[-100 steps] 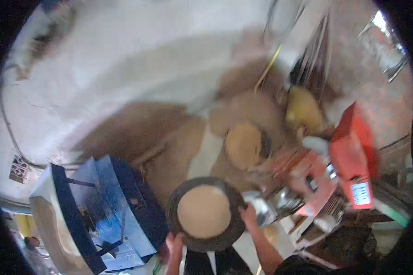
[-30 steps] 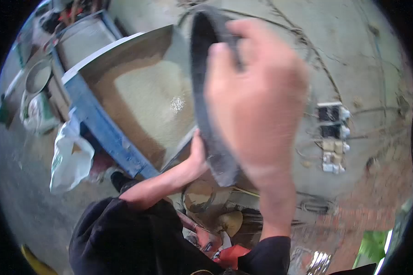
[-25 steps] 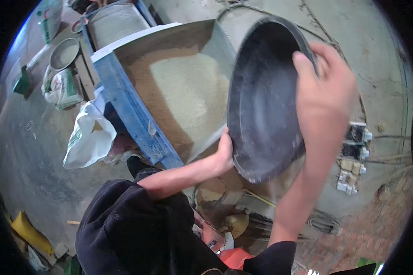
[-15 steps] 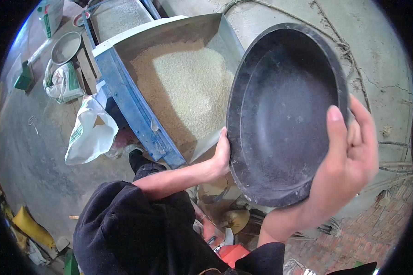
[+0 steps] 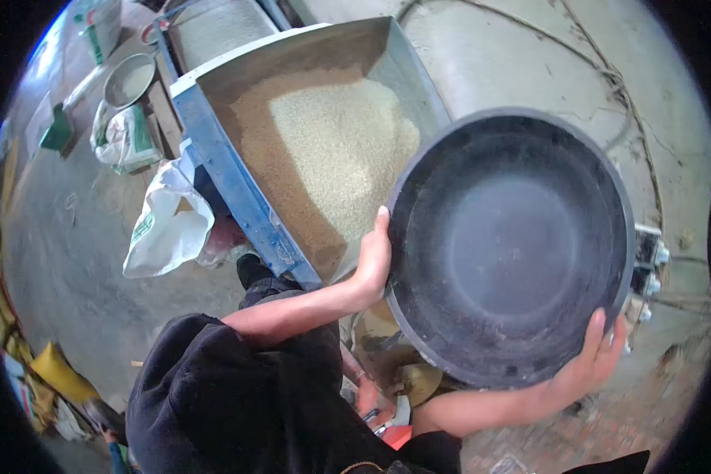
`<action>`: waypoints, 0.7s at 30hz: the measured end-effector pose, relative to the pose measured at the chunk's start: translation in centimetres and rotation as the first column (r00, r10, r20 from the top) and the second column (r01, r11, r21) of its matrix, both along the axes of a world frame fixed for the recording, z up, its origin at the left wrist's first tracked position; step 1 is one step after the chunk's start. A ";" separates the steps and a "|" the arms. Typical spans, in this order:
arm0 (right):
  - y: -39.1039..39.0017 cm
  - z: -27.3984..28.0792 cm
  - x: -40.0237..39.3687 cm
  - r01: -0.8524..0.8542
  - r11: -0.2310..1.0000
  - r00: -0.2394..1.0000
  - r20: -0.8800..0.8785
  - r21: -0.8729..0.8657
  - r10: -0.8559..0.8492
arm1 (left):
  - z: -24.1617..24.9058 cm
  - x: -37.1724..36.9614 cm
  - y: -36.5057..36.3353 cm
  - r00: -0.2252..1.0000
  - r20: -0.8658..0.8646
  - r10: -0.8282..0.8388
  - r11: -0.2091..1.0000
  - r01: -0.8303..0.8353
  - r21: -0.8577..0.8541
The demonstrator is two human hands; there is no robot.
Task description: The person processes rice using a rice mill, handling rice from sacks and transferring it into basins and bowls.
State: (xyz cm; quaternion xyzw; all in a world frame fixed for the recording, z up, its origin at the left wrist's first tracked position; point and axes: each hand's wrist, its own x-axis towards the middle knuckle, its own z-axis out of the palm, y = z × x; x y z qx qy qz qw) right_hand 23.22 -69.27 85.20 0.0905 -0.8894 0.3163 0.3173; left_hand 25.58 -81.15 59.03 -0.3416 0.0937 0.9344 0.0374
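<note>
A round black basin (image 5: 513, 245) with a raised rim is held up between both hands, its hollow side facing me and nothing seen inside. My left hand (image 5: 374, 251) grips its left rim, thumb along the outside edge. At the lower right, my right hand (image 5: 596, 351) holds the rim with fingers showing on the near side. Just left of the basin stands a metal hopper (image 5: 249, 186) with a blue side. Pale grain (image 5: 340, 142) is heaped in it, brightly lit on the right and shaded brown on the left.
An open white sack (image 5: 170, 237) hangs by the hopper's left side. Farther left are a round metal pan (image 5: 129, 80), a stuffed green-and-white sack (image 5: 125, 138) and a green scoop-like piece (image 5: 57, 129). A cable (image 5: 521, 31) runs along the right floor. A yellow sack (image 5: 62, 373) lies lower left.
The basin has turned more squarely toward me and come lower and right. My right hand has moved down along its rim; my left hand stays at the left edge.
</note>
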 end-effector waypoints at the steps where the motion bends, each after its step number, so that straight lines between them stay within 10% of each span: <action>1: 1.4 -0.4 -0.4 0.058 0.998 0.998 0.019 -0.002 -0.058 | -0.3 -0.3 0.4 0.999 0.039 0.006 0.996 -0.002 -0.089; 13: 20.3 -6.9 -12.4 -0.022 0.974 0.978 0.196 -0.225 0.067 | 1.9 -8.0 6.4 0.954 -0.027 0.300 0.862 -0.283 -0.420; 21: 22.4 -14.4 -15.8 0.159 0.902 0.918 0.395 -0.401 0.014 | -0.2 -7.6 9.4 0.971 0.198 0.132 0.671 0.059 -0.739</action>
